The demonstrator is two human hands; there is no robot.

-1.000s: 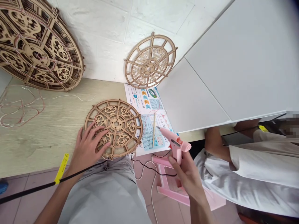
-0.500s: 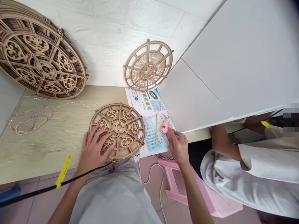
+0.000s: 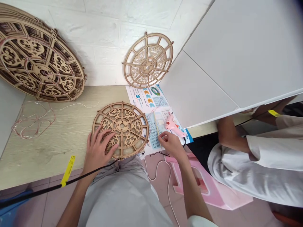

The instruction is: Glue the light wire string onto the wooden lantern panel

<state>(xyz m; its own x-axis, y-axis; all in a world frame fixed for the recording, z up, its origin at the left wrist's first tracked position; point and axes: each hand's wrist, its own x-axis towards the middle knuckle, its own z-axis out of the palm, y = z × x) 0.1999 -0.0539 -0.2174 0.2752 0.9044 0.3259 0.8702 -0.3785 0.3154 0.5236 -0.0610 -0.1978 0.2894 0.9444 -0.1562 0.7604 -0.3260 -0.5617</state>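
Stick (image 3: 156, 124), slim, pale, wooden, points forward from the right hand (image 3: 172, 144), fingers (image 3: 163, 134) narrowed, grip unclear; left hand (image 3: 99, 147) spreads wide on the round brown fretwork disc (image 3: 126, 125).

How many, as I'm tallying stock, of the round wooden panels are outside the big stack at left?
2: the near panel, under the left hand, and the far panel, leaning on the wall. Hidden layers behind or beneath can't be ruled out.
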